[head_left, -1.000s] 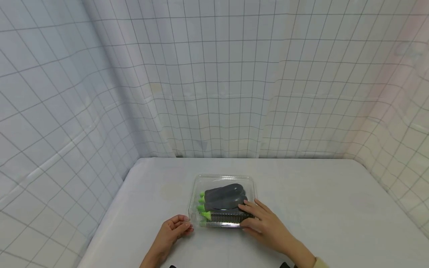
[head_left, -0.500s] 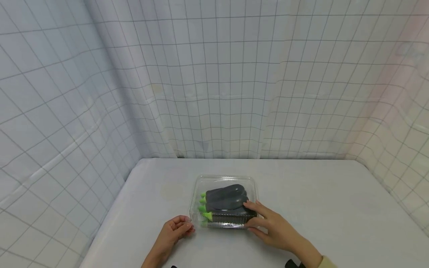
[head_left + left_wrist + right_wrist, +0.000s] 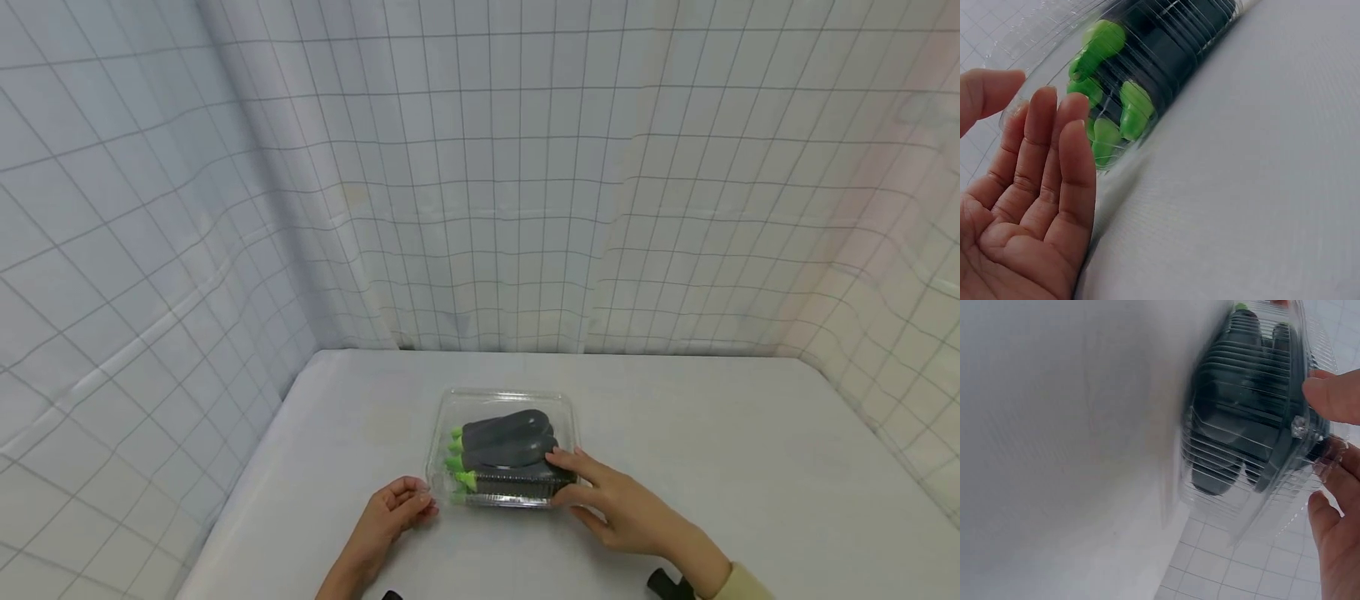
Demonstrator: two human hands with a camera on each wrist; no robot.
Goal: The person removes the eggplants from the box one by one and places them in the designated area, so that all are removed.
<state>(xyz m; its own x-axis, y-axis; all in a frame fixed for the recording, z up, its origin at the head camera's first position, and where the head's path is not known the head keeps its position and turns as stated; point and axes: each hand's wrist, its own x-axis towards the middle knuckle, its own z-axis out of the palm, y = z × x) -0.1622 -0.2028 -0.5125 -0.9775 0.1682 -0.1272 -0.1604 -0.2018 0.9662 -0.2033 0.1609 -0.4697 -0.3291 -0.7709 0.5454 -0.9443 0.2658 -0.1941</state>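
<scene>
A clear plastic clamshell box sits near the middle of the white table. Inside lie several dark eggplants with green stem ends toward its left side. At the front right corner my right hand holds the box; the right wrist view has the thumb on the rim and fingers on the lid side. My left hand is at the front left corner. Its fingers are extended and slightly bent, with the thumb apart; whether they touch the plastic I cannot tell.
The white tabletop extends to both sides of the box. White curtains with a dark grid hang behind the table and along its left and right sides.
My right hand has slid a little rightward along the box's front to its corner. The box and my left hand have hardly moved.
</scene>
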